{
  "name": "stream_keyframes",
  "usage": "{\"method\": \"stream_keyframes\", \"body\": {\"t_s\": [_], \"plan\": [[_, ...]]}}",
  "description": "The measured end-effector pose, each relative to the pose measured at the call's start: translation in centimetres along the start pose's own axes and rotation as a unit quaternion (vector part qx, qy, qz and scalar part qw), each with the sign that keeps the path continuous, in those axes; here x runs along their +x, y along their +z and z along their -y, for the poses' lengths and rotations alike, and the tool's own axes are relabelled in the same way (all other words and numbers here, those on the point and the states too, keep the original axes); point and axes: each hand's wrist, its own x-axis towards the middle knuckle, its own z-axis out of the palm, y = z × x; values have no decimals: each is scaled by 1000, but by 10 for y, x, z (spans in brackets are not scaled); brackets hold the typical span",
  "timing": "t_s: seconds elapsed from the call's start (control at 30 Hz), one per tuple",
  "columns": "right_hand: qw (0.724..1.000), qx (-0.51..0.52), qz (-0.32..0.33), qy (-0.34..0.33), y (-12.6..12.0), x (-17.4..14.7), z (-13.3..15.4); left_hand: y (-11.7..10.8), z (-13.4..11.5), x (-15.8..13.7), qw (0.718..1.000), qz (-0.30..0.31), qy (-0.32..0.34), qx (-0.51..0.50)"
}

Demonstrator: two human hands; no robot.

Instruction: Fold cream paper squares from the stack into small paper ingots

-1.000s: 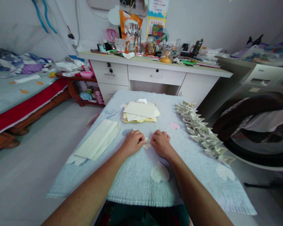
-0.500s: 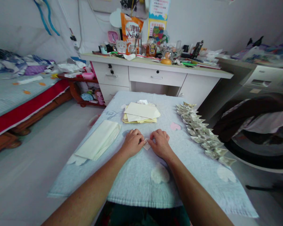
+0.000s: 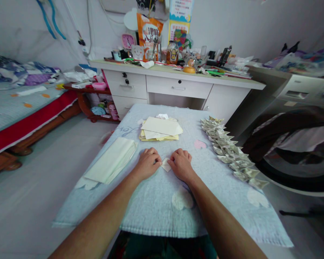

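Observation:
A small folded piece of paper [image 3: 165,165], pale and pointed toward me, lies on the cloth-covered table between my two hands. My left hand [image 3: 148,162] is closed, its thumb and fingertips pinched at the paper's left corner. On the other side, my right hand [image 3: 181,162] has its fingers curled and its thumb on the paper's right edge. Both hands rest low on the cloth, and their fingers partly hide the paper's sides. Just beyond them sits a stack of cream and yellow paper sheets [image 3: 162,126].
A thicker pile of pale folded sheets [image 3: 112,160] lies on the left of the table [image 3: 151,212]. Rows of folded paper pieces [image 3: 228,149] run along its right side. A cluttered white desk [image 3: 162,73] stands behind, with a front-loading washing machine [image 3: 299,86] at the right.
My left hand has shifted slightly left, away from the paper's middle, so more of the folded paper shows. My right hand stays at its right edge. The whole view has shifted slightly.

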Motion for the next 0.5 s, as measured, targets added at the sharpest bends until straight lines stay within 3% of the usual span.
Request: {"method": "stream_keyframes", "body": {"t_s": [0.5], "plan": [[1000,-7,1,17,-1,0,3,4,-12,-3,994,-2,-62,87]]}}
